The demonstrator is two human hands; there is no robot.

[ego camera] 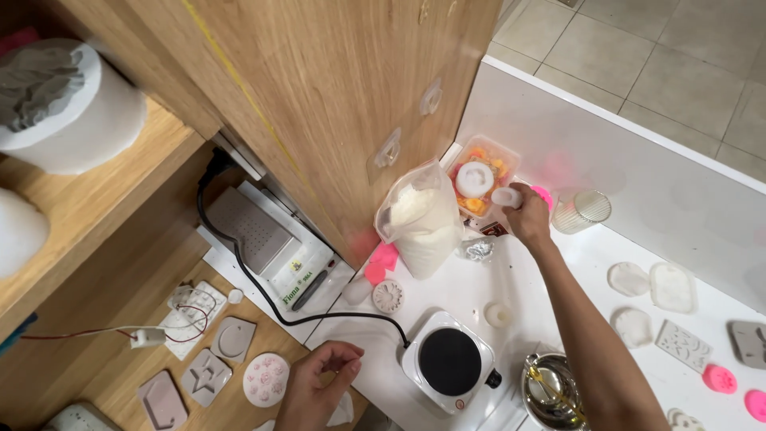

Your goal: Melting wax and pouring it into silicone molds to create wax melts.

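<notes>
Nearest the camera, the left hand (319, 383) hovers low over the table edge with its fingers curled loosely inward; whether it pinches anything is hard to tell from here. Just left of it lies a round pink-dotted mould (265, 378), with a star mould (206, 375) beyond that. To its right sits a small white hot plate (448, 361) with a black top, its black cord (263, 287) running away past the hand toward the wooden cabinet (319, 96). Right of the hot plate, under the right forearm, is a metal pot (552, 391).

Farther off, the right hand (527, 215) reaches out at arm's length, fingers closed around a small white cylinder (506, 196). Directly beyond it stands a clear plastic tub (479, 179) with orange pieces and a white round lid inside. Left of this hand, a bag of white flakes (419, 223) leans against the cabinet, crowding the tub. Right of it stands a ribbed glass (584, 209). A crumpled foil piece (479, 251) lies just beneath the hand.
</notes>
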